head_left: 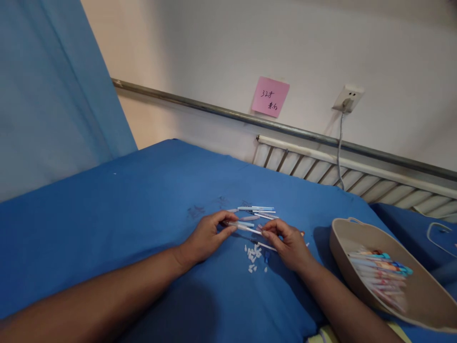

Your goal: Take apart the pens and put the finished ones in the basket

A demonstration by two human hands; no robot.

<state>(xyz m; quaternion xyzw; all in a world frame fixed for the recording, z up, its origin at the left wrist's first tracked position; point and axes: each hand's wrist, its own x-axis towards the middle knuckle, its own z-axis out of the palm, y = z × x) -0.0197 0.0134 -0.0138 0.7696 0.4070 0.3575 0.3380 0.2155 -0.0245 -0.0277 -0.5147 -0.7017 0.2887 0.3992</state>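
Note:
Above the blue sheet, my left hand (209,233) is closed, thumb and fingers pinching a pale pen barrel (241,227). A thin white pen refill (254,231) runs from the barrel to my right hand (289,245), whose closed fingertips grip its far end. Just beyond lie several pen parts, among them a light blue barrel (255,208) and thin refills. Below my hands is a small heap of white plastic tips (253,253), with a dark blue piece (267,257) beside it. Another refill (267,246) lies close to my right hand, partly covered by it.
A beige basket (337,247) at the right holds several pens (382,276) with colourful tops. Behind the blue-sheeted surface (143,190) are a metal rail (200,105), a radiator (303,164) and a socket (349,97) with a hanging cord. A blue curtain (60,85) hangs at the left.

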